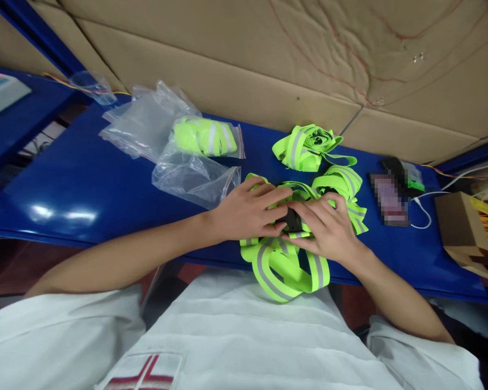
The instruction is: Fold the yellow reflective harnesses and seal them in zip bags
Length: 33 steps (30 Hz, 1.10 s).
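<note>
Single head-mounted view, directed forward and steeply down from above the wearer's white shirt [248,336] onto a blue worktop [106,181]. The left hand [250,210] and right hand [329,226] lie near centre at close range; cardboard sheeting [211,59] beyond the worktop's far edge occupies most of the upper field.

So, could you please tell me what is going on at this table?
The person's left hand and right hand meet at a dark piece amid yellow-green straps with grey stripes, one loop reaching past the front edge of the blue table. A rolled bundle sits behind them; another lies in a clear bag to the left, beside more plastic bags.
</note>
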Available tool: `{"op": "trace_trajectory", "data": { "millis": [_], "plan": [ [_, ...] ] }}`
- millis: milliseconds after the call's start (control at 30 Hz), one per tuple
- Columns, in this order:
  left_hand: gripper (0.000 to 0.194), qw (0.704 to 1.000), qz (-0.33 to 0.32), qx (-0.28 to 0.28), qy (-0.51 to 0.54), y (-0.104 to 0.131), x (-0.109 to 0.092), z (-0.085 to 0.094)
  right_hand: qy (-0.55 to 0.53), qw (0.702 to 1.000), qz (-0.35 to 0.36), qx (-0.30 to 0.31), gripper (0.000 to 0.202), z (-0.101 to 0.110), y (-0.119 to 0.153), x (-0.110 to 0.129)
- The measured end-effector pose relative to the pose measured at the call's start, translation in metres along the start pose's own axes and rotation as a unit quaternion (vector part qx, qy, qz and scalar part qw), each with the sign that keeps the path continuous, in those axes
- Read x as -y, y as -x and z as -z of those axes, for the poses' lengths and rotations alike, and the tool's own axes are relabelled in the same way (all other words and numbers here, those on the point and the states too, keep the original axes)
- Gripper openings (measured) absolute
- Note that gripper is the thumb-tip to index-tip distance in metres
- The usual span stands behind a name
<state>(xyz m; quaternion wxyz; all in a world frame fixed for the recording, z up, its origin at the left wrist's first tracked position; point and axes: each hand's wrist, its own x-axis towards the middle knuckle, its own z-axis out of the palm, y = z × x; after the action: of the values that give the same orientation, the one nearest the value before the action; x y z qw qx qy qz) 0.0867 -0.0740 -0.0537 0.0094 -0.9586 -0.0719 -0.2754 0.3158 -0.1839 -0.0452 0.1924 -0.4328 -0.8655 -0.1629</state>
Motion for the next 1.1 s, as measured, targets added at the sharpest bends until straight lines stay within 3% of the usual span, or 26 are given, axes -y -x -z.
{"op": "trace_trajectory", "data": {
  "millis": [100, 167, 400, 667, 800, 967, 1100],
  "plan": [
    [0.022, 0.996, -0.023, -0.039, -0.080, 0.000, -0.002, 0.003, -0.009, 1.000, -0.007, -0.021, 0.057, 0.002, -0.002, -0.001],
    [0.023, 0.996, -0.023, -0.027, -0.086, 0.000, -0.004, 0.002, -0.014, 1.000, 0.003, -0.027, 0.055, 0.003, -0.002, -0.002],
    [0.034, 0.998, 0.026, -0.054, 0.029, 0.002, -0.003, -0.007, 0.014, 0.999, 0.034, -0.040, 0.057, 0.001, 0.002, -0.006],
    [0.026, 0.998, 0.053, -0.016, 0.008, 0.000, -0.010, -0.001, 0.014, 0.999, 0.008, -0.035, 0.055, 0.000, 0.002, 0.000],
    [0.027, 0.999, 0.047, -0.003, 0.015, -0.001, -0.005, -0.001, 0.014, 0.999, 0.004, -0.042, 0.056, 0.004, 0.001, -0.003],
    [0.064, 0.999, -0.013, 0.038, 0.016, 0.001, 0.006, 0.001, 0.013, 0.998, -0.013, -0.063, 0.061, 0.008, 0.004, -0.014],
    [0.067, 0.997, 0.048, 0.047, -0.025, 0.002, 0.002, 0.002, 0.013, 0.998, -0.040, -0.038, 0.061, 0.007, 0.006, -0.020]
  ]
}}
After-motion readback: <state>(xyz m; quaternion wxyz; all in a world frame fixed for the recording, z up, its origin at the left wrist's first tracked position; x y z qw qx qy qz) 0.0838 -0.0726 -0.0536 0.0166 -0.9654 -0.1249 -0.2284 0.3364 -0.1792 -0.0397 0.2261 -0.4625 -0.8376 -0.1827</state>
